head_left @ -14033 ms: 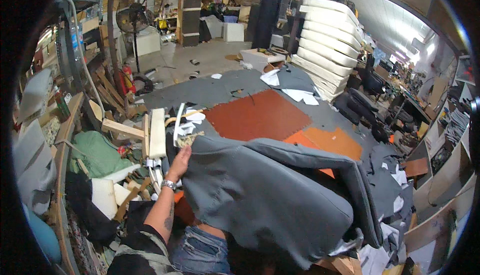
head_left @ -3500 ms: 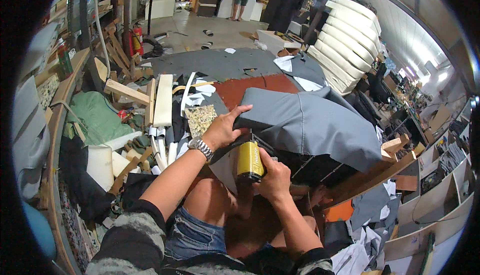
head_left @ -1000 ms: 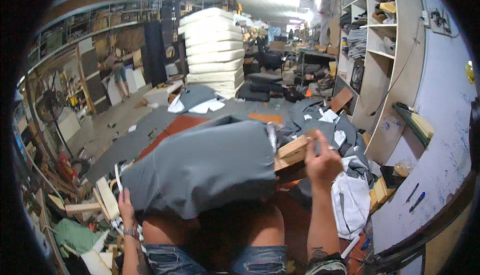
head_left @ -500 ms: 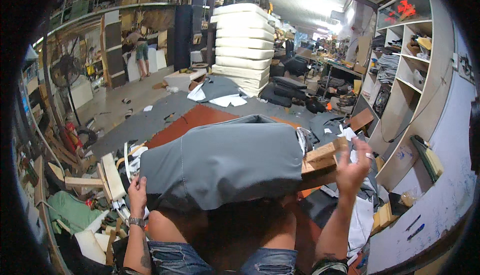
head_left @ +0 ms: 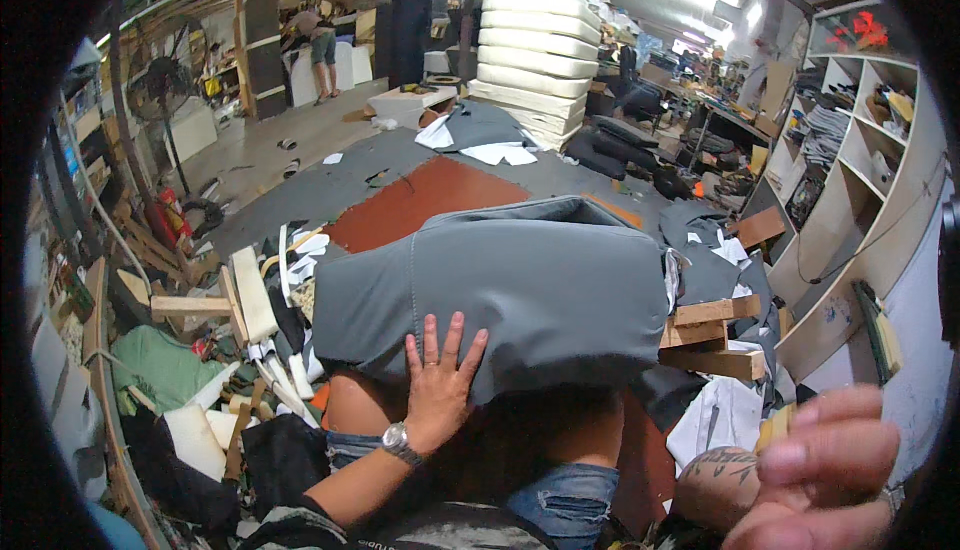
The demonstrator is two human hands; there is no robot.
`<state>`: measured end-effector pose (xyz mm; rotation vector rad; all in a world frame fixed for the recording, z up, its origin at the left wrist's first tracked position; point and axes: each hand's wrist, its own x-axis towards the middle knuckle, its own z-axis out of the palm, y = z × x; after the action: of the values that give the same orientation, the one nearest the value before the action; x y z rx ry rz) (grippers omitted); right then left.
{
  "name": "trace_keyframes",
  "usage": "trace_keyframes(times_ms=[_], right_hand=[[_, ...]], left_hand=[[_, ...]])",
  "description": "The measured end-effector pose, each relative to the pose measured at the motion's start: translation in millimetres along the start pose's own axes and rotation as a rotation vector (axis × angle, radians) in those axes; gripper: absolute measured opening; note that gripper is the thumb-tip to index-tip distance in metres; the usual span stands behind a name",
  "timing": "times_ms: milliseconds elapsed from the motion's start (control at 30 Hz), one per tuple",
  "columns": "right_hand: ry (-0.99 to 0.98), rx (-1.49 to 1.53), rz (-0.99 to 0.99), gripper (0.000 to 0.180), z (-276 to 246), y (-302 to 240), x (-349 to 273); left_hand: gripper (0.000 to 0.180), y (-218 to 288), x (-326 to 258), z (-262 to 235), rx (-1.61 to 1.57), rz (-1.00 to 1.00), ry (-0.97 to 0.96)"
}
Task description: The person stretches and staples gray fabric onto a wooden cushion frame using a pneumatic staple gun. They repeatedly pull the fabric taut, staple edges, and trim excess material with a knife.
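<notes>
Cluttered workshop; left hand (head_left: 437, 382) flat on smooth grey cushion (head_left: 510, 295).

cluttered workshop, stacked foam slabs (head_left: 540, 50), shelving (head_left: 850, 180)

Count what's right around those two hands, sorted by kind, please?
Grey upholstered cushion, under the left hand: 1
Wooden frame pieces sticking out at its right: 3
Wristwatch: 1
Yellowish object by the blurred right hand: 1
Total: 6
</notes>
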<state>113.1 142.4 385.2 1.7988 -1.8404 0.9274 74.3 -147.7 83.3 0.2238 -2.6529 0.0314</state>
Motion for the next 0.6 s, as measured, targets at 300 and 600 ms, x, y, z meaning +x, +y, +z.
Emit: trace_keyframes(times_ms=[300,600], right_hand=[[-0.730,0.179,0.296,0.028,222,133,-77],[-0.145,-0.471,0.392,0.033,321,264,-17]], left_hand=[[0.044,-19,21,-58,-0.681,-0.004,0.391],[0.047,-12,7,-74,-0.727,-0.011,0.330]])
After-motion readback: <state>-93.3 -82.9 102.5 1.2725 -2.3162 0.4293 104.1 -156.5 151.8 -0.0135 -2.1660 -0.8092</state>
